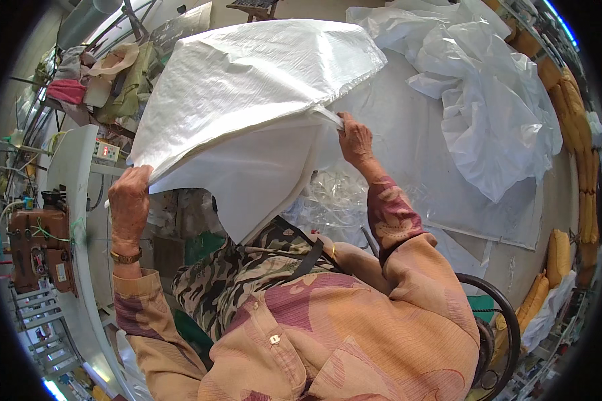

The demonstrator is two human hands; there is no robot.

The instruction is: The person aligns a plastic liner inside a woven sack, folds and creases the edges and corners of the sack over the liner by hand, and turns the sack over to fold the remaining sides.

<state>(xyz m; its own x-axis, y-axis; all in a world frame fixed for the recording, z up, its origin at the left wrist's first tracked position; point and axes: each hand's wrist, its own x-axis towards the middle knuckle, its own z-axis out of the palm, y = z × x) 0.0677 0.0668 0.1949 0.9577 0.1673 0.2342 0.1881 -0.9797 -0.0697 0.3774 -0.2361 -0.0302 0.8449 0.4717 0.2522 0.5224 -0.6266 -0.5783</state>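
A large white plastic sheet [247, 80] spreads in front of me, folded over so that an upper and a lower layer show. My left hand [130, 200] is closed on its near left corner, beside the edge of a white table. At the right, my right hand [356, 139] pinches a narrow white strip [328, 117] along the sheet's edge. Between the two hands the edge runs slantwise, and the lower layer [247, 167] hangs down to a point above my lap. The fingertips of both hands are partly hidden.
A brown sewing machine [35, 250] and a small control box [106, 151] are by the white table [80, 180] at left. Heaped white sheeting [488, 100] lies at the far right. Yellow bundles [572, 120] line the right side. Crumpled clear plastic [331, 200] lies on the floor.
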